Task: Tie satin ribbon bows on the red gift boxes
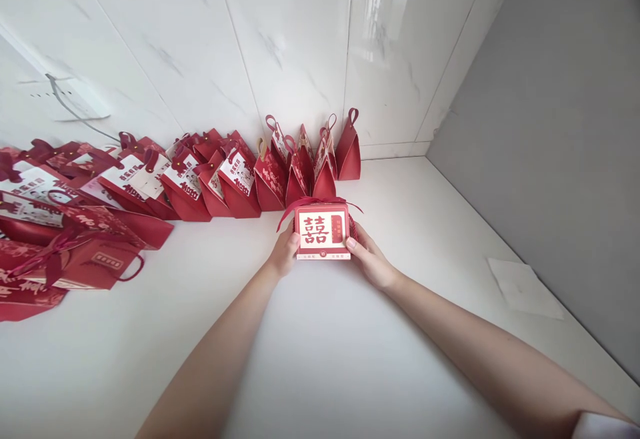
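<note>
A red and cream box (323, 232) with large red characters on its front and a dark red ribbon (320, 201) across its top is held between both hands, near the middle of the view. My left hand (287, 250) grips its left side, and my right hand (367, 252) grips the right side with the thumb on the front corner. Just behind the box stand several pointed red boxes (325, 179) with ribbon loops on top.
Many red gift boxes (187, 189) line the back and left of the white table (300, 359). A larger red box (95, 259) with a ribbon lies at the left. White paper (525, 289) rests at the right, near the grey wall (555, 132). A cable (75, 113) hangs at the tiled wall.
</note>
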{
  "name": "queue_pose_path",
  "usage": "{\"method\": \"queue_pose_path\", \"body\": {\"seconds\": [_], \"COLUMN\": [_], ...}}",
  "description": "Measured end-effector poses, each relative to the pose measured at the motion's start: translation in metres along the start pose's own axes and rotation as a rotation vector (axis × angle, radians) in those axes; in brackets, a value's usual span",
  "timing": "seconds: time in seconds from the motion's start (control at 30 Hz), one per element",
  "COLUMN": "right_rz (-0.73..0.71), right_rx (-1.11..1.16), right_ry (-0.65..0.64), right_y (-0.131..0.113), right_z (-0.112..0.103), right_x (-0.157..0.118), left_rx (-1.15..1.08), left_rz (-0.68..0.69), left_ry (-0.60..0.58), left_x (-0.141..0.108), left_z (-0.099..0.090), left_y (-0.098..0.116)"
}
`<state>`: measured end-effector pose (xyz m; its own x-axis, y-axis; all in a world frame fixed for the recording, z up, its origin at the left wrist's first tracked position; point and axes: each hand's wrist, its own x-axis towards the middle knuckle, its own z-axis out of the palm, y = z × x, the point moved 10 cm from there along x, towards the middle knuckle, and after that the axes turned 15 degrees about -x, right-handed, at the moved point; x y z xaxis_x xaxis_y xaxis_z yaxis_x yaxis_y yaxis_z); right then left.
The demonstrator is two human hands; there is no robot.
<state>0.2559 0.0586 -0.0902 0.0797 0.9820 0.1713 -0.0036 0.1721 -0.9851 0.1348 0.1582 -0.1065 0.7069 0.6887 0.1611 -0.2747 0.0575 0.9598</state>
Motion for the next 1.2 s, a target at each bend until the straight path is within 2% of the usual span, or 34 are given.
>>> {"method": "queue_pose_path", "body": {"seconds": [0.13, 0.73, 1.2], "right_rz": [-0.008, 0.007, -0.014], "right_rx": [-0.01, 0.107, 0.07], "right_ry": [0.005, -0.006, 0.001], "right_y": [-0.0003, 0.0019, -0.0037], "right_z": [-0.0007, -0.0002, -0.0007], "right_x": [0.0002, -0.0002, 0.0002], "left_rx": [0.03, 0.028, -0.017], "left_rz": [0.056, 0.062, 0.047], "left_ry": [-0.018, 0.0, 0.004], "left_x": [-0.0003, 0.0012, 0.0018], "left_z": [0.0033, -0.0027, -0.0035], "left_y": [0.0055, -0.0007, -0.0034]}}
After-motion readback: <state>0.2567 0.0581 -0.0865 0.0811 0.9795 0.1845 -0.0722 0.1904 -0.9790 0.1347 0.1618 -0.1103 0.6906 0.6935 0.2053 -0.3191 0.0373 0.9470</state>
